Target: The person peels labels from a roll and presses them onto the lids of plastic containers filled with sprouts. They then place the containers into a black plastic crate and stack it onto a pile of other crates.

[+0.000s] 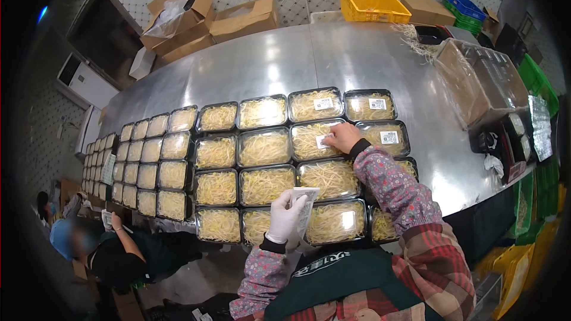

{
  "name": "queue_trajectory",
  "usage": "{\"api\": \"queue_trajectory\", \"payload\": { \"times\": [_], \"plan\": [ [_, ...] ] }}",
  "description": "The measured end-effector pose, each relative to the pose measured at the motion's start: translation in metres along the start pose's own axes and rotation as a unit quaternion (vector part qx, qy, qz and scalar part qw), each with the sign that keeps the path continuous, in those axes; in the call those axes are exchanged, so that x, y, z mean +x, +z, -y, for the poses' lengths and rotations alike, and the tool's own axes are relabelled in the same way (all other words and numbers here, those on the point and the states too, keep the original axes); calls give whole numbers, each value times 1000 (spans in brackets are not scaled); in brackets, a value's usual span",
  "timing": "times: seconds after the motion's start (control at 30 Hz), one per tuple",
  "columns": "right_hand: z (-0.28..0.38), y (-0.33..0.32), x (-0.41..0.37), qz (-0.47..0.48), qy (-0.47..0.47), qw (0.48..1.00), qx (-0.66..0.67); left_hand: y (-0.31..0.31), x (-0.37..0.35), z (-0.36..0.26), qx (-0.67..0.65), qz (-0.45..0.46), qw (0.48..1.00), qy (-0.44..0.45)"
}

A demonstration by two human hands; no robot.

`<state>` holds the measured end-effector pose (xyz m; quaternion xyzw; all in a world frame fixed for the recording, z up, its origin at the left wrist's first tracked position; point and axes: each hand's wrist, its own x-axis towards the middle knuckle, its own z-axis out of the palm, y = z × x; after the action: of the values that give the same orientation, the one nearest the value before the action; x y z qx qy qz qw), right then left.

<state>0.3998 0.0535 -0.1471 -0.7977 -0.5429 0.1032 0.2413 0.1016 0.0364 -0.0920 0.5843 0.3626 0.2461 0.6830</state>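
My gloved left hand (282, 220) is closed around a strip of white printed labels (304, 209), held above the near trays. With fingers drawn together, my bare right hand (345, 138) is on a white label (322, 141) that lies against the lid of a bean sprout tray (306, 150) in the second row from the back. Labels also show on the back-row tray (316, 106), the back right corner tray (369, 107) and the tray (386, 137) just right of my hand. My right sleeve partly covers trays in the rightmost column.
Rows of sprout trays (172, 173) run left along the metal table (238, 62). A co-worker (119, 249) stands at the left holding something white. Cardboard boxes (244, 19) and a yellow crate (373, 3) sit at the back; a plastic-wrapped carton (479, 80) stands right.
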Motion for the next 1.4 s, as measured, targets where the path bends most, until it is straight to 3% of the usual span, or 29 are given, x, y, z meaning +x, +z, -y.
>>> {"api": "queue_trajectory", "payload": {
  "times": [0.07, 0.17, 0.23, 0.27, 0.33, 0.4, 0.53, 0.57, 0.67, 0.8, 0.83, 0.9, 1.03, 1.07, 1.13, 1.2, 1.27, 1.33, 1.4],
  "plan": [
    [13, -21, -3, 55, 38, 990, -127, 1, -7, -14, -68, -14, 997, -27],
    [5, -23, -16, -61, 18, 990, -129, 6, -10, -22, -97, -55, 993, 29],
    [39, -50, -41, 25, 16, 995, 91, -5, -17, -12, -95, -57, 993, 27],
    [55, -52, -58, 81, 6, 973, 216, -7, -19, -13, -87, -63, 994, 20],
    [96, -43, -100, 145, -100, 876, 448, -5, -22, -15, -69, -62, 996, 4],
    [111, -36, -128, 221, 20, 819, 529, -8, -24, -10, -52, -47, 997, -8],
    [109, -45, -133, 57, -37, 849, 523, 11, -37, -20, -50, -3, 999, 14],
    [102, -50, -129, 23, -33, 849, 527, 10, -41, -20, -50, 9, 998, -28],
    [77, -61, -124, -24, 84, 834, 545, -1, -49, -5, -105, -2, 993, -44],
    [31, -34, -129, 7, 43, 934, 354, -39, -66, 4, 59, -44, 996, 54],
    [30, -28, -133, 22, 34, 957, 286, -42, -71, 6, -7, -75, 996, 41],
    [30, -15, -135, 29, 15, 991, 126, -49, -78, 1, -15, -104, 992, 66],
    [35, 2, -148, -96, -50, 993, -44, -55, -92, -1, -74, -110, 989, 58],
    [53, -17, -151, -99, 3, 991, -88, -57, -97, -3, -93, -106, 989, 45],
    [49, -20, -150, -149, 2, 984, -96, -61, -102, 7, -122, -108, 986, 38],
    [99, -49, -153, -19, 75, 984, 158, -65, -107, 16, -98, -98, 990, 30],
    [135, -35, -159, 93, -43, 899, 426, -67, -117, 13, -85, -80, 993, 14],
    [176, -32, -173, 147, -84, 872, 459, -64, -122, 5, -88, -68, 994, 17],
    [186, -12, -178, 188, -37, 837, 512, -58, -127, -8, -108, -74, 991, 39]
  ]
}}
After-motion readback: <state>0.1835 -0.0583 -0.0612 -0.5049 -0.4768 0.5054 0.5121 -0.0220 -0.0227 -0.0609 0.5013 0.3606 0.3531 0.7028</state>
